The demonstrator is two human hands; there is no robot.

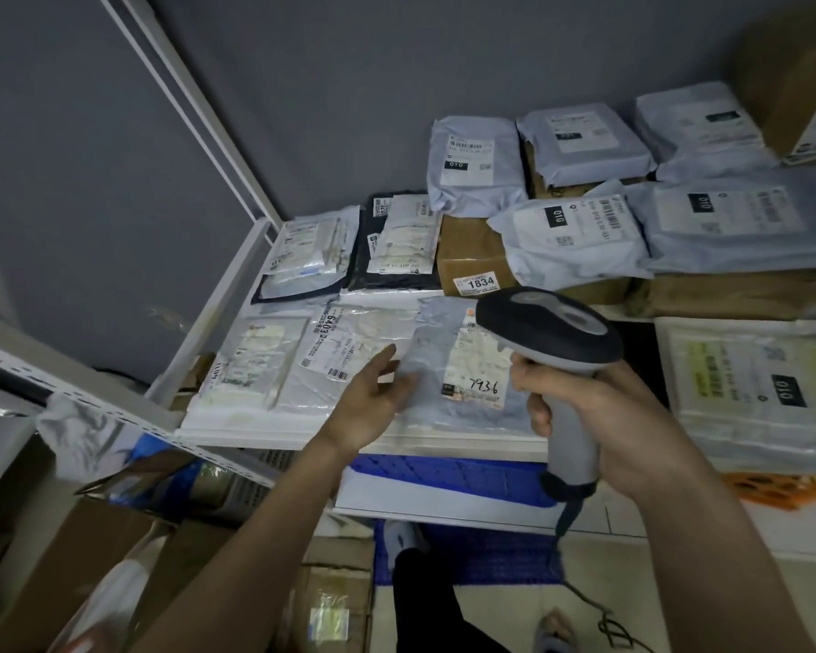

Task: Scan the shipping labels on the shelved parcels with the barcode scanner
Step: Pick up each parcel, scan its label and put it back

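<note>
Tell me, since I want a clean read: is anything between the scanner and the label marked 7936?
Nothing visible blocks it. The barcode scanner, gripped by the right hand, hangs above the 7936 label; the left hand lies left of it, off the label.

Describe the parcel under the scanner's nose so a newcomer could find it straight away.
Start at the white shelf and follow its front row. Between the left hand and the scanner gripped by the right hand lies a flat grey mailer. Unlike the neighbouring parcels, its label carries a handwritten 7936.
</note>
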